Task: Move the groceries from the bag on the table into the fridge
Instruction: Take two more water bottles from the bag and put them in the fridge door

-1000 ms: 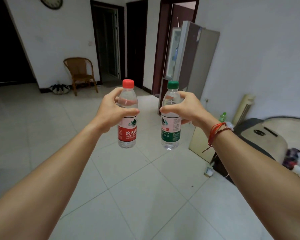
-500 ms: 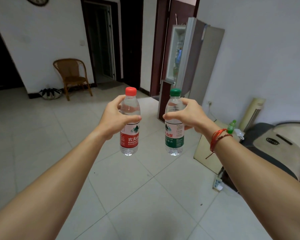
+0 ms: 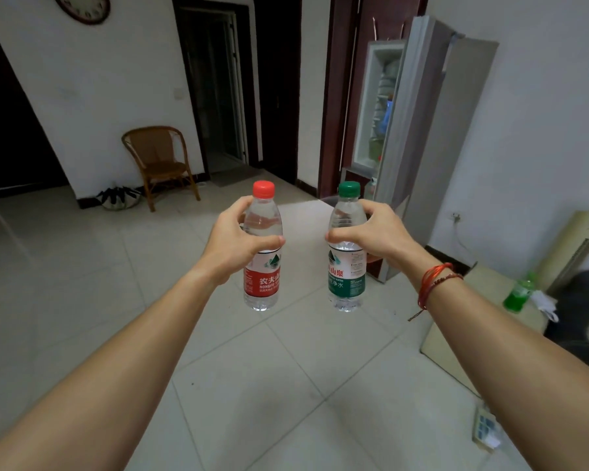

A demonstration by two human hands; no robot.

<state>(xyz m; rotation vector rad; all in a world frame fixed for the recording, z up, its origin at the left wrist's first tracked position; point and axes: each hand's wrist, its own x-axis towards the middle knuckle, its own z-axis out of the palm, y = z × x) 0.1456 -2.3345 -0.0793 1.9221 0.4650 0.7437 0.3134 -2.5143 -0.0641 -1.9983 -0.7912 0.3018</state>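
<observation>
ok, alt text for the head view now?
The left hand grips a red-capped bottle and the right hand a green-capped bottle, both upright over a tiled floor. The fridge stands open ahead, to the right.

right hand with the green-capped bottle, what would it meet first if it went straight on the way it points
Likely the open fridge door, with only bare floor between. The right hand grips the green-capped water bottle, which would touch first. Depth is unclear.
</observation>
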